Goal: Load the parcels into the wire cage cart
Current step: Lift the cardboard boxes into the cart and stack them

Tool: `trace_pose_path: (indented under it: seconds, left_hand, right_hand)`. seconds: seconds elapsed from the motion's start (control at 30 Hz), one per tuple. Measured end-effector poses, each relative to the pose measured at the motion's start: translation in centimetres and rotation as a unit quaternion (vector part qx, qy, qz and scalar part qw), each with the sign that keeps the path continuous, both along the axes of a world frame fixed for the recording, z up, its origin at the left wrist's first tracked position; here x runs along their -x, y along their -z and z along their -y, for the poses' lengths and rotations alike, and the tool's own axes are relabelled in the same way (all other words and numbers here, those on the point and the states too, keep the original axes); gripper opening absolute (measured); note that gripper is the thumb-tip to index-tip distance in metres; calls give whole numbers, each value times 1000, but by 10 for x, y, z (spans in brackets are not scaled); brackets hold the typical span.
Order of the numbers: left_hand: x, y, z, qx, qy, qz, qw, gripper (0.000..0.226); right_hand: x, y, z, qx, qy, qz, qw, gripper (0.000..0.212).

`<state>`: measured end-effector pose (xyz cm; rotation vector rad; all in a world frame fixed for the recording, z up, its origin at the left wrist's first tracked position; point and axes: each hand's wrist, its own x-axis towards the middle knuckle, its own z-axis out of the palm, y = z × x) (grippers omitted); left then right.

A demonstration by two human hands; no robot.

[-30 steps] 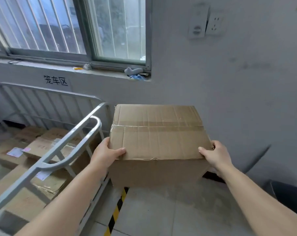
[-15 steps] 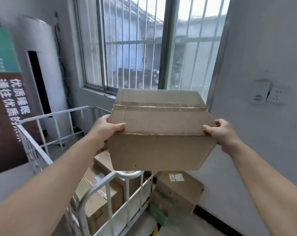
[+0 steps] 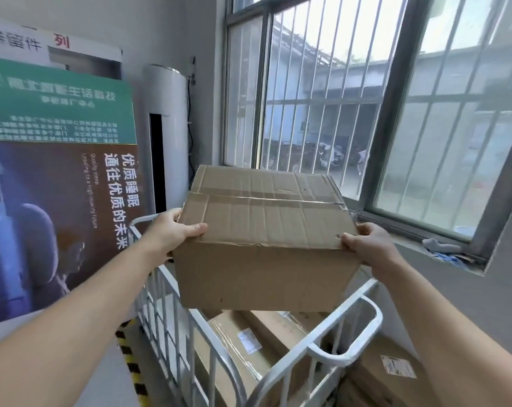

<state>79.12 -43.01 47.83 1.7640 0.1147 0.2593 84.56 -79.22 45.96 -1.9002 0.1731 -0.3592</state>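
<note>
I hold a large taped cardboard box (image 3: pixel 263 230) in the air above the white wire cage cart (image 3: pixel 290 365). My left hand (image 3: pixel 172 233) grips its left top edge with the thumb over the top. My right hand (image 3: pixel 366 245) grips the right top edge the same way. Inside the cart, below the held box, lie several cardboard parcels (image 3: pixel 243 342) with white labels. The box hides the far part of the cart.
Another labelled parcel (image 3: pixel 395 368) lies outside the cart on the right, under the barred window (image 3: pixel 366 113). Large posters (image 3: pixel 58 186) and a white standing unit (image 3: pixel 169 136) line the left wall. Yellow-black floor tape (image 3: pixel 131 368) runs left of the cart.
The view swung left and the box came over the cart's open top; the cart now lies straight below it. Both hands kept their grip on the box.
</note>
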Motion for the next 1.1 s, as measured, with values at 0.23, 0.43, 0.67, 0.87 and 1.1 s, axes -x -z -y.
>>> trace_pose_path:
  seconds: [0.23, 0.43, 0.67, 0.87, 1.1]
  left_hand:
    - [-47, 17, -88, 1, -23, -22, 999, 36]
    - [-112, 38, -136, 12, -48, -43, 998, 34]
    - [-204, 53, -191, 15, -72, -53, 996, 51]
    - [-284, 65, -244, 10, -63, -71, 995, 56]
    - [-399, 79, -311, -39, -4, -89, 995, 54]
  right_hand:
    - [-63, 23, -92, 12, -25, -10, 1000, 22]
    - [-137, 39, -148, 45, -37, -35, 998, 22]
    - [-241, 55, -206, 41, -51, -57, 996, 24]
    - [-313, 67, -249, 54, -38, -86, 994, 32]
    - [-388, 89, -300, 55, 40, -117, 991, 30]
